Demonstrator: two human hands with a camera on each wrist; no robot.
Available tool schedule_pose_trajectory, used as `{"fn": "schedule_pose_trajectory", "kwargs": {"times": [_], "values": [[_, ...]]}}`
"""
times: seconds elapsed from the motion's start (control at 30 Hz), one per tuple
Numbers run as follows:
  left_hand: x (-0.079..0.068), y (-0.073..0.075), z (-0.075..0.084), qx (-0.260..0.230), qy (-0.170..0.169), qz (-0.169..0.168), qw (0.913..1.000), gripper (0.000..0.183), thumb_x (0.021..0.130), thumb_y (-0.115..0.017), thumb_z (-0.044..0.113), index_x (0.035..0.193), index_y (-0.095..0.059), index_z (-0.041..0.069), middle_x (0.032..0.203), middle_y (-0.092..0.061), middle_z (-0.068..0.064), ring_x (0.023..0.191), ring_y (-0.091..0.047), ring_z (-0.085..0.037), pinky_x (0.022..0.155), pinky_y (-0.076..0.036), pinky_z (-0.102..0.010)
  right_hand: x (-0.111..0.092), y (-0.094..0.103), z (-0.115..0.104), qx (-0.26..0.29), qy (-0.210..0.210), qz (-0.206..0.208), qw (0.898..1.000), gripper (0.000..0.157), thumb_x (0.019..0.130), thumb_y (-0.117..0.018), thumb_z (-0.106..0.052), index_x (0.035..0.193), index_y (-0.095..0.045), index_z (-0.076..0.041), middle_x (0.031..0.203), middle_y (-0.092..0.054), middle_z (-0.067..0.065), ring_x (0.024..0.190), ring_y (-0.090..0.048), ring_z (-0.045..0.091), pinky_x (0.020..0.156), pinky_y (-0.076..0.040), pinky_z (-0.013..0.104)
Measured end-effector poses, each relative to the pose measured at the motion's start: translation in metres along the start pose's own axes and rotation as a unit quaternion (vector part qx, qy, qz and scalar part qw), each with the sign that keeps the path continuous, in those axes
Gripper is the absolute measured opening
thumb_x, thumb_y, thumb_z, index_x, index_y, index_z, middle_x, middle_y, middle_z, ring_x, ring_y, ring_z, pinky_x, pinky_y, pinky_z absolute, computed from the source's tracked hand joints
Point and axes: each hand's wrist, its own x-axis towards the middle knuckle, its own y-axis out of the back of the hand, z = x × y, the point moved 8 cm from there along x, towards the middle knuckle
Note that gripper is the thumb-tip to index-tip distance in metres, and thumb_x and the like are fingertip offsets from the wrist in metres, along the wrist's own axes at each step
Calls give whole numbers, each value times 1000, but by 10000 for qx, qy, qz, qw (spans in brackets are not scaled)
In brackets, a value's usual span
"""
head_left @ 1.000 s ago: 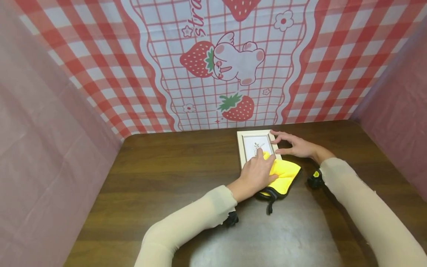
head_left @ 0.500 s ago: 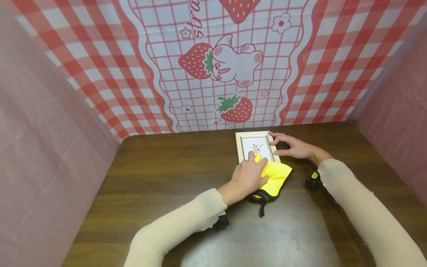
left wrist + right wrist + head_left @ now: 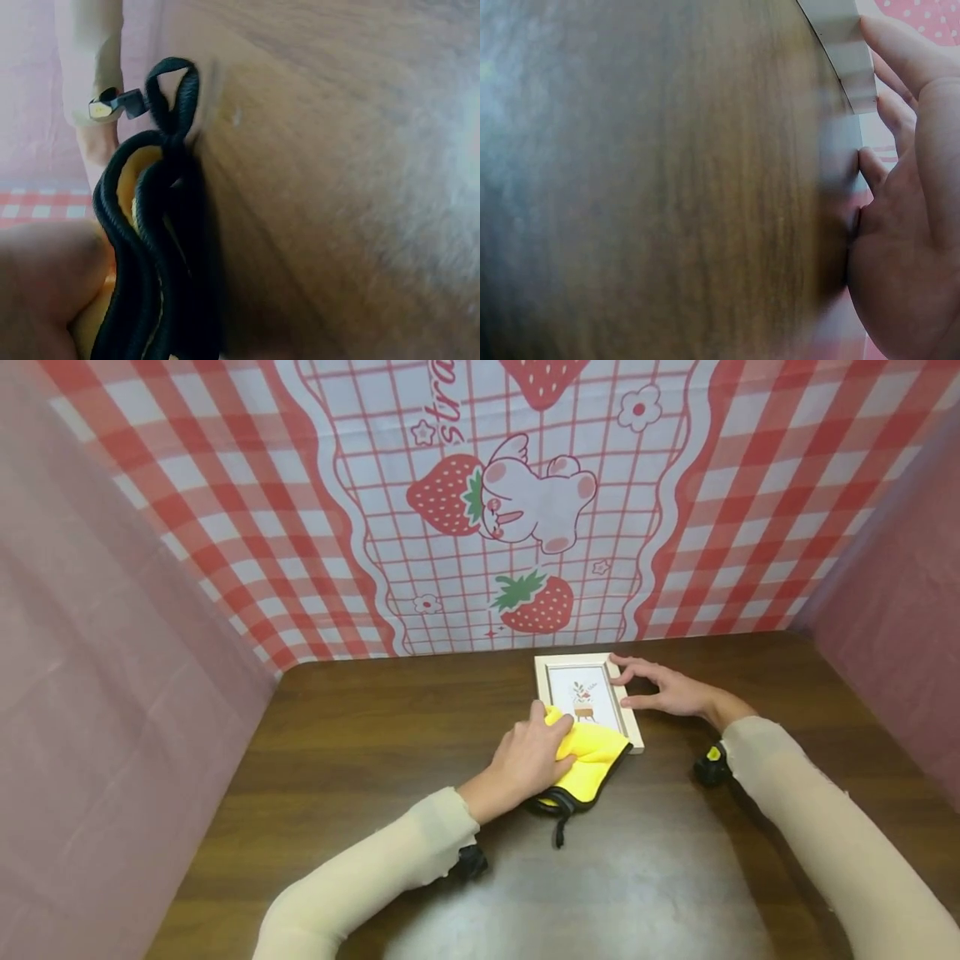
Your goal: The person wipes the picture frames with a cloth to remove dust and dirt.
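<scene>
A yellow cleaning cloth [image 3: 588, 760] with black edging and a hanging loop lies under my left hand [image 3: 523, 758], whose fingers hold it bunched over the lower left of a cream picture frame [image 3: 633, 727]. The frame lies face up, showing a small plant picture [image 3: 585, 693]. The cloth covers its lower left part. The left wrist view shows the folded cloth's dark edge [image 3: 135, 247] beside the left hand [image 3: 45, 285]. My right hand [image 3: 667, 687] touches the frame's right side with thumb and fingertips. In the right wrist view, the right hand [image 3: 907, 225] meets the frame's pale edge [image 3: 847, 45].
The brown wooden table [image 3: 360, 760] extends around the frame. A red-and-white checked strawberry cloth [image 3: 480, 527] hangs close behind the frame at the table's back edge. Pink curtains [image 3: 112, 652] stand at both sides. A black wrist camera [image 3: 711, 767] sits under the right sleeve.
My left hand and the cloth have slid left across the frame, uncovering more of the picture and the frame's lower right corner. The right hand stays against the right side.
</scene>
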Motion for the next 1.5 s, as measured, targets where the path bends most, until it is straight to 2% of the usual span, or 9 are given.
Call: {"fn": "schedule_pose_trajectory", "kwargs": {"times": [0.3, 0.57, 0.87, 0.93, 1.07, 1.17, 1.27, 1.4, 1.5], "values": [[-1, 8, -21, -747, 395, -380, 9957, 36, 103, -82, 41, 126, -66, 19, 117, -58, -11, 62, -58, -21, 53, -44, -26, 2, -1, 1, 69, 15, 15, 10000, 22, 101, -83, -12, 119, -71, -8, 185, -30, 28, 173, -18, 58, 133, -18, 84], [-5, 17, -45, -861, 636, -590, 9925, 38, 103, -83, 42, 128, -66, 20, 121, -58, -12, 65, -58, -22, 56, -45, -27, 2, -2, 2, 6, -41, 0, 10000, 22, 101, -84, -14, 118, -71, -9, 185, -30, 26, 173, -18, 58, 134, -19, 82], [-1, 25, -99, -734, 992, -657, 9902, 39, 104, -81, 40, 133, -67, 18, 128, -60, -16, 82, -66, -32, 71, -60, -42, 2, -3, 1, -1, -28, 7, 10000, 22, 101, -83, -14, 119, -71, -9, 185, -29, 27, 173, -18, 58, 134, -17, 83], [3, 15, -122, -551, 1063, -607, 9910, 38, 104, -81, 41, 132, -67, 19, 128, -61, -17, 83, -69, -34, 70, -61, -47, 3, -3, 1, 46, -34, 1, 10000, 22, 101, -83, -14, 119, -71, -8, 185, -29, 27, 173, -17, 58, 134, -16, 83], [12, -22, -177, -321, 1308, -600, 9891, 44, 102, -80, 52, 135, -68, 26, 131, -64, -15, 87, -71, -36, 68, -61, -51, 6, -4, 0, 100, -42, -54, 9999, 23, 101, -83, -14, 120, -70, -8, 186, -28, 26, 174, -16, 58, 134, -16, 84], [19, -42, -205, -232, 1396, -662, 9877, 50, 100, -78, 61, 140, -67, 32, 135, -64, -12, 99, -72, -35, 75, -63, -51, 8, -4, -1, 89, -30, -66, 9999, 23, 101, -83, -15, 119, -70, -8, 186, -28, 26, 174, -16, 58, 134, -15, 84], [25, -48, -211, -202, 1252, -881, 9880, 51, 103, -74, 61, 143, -63, 31, 139, -61, -13, 115, -68, -34, 82, -63, -51, 9, -3, -2, 67, 11, -48, 10000, 22, 101, -83, -14, 118, -70, -7, 185, -29, 27, 173, -16, 59, 134, -16, 83], [26, -52, -205, -408, 1129, -1318, 9840, 51, 108, -66, 59, 149, -54, 29, 148, -53, -18, 132, -57, -38, 95, -60, -55, 6, -3, -1, 16, 66, -13, 10000, 22, 101, -83, -12, 118, -71, -7, 184, -30, 28, 173, -18, 59, 133, -18, 82], [24, -53, -202, -538, 1149, -1415, 9818, 53, 109, -63, 61, 151, -51, 31, 151, -51, -18, 137, -53, -39, 103, -56, -59, 4, -3, 3, 6, 76, 14, 10000, 23, 100, -84, -12, 119, -71, -8, 184, -30, 28, 173, -20, 58, 133, -21, 80]]}}
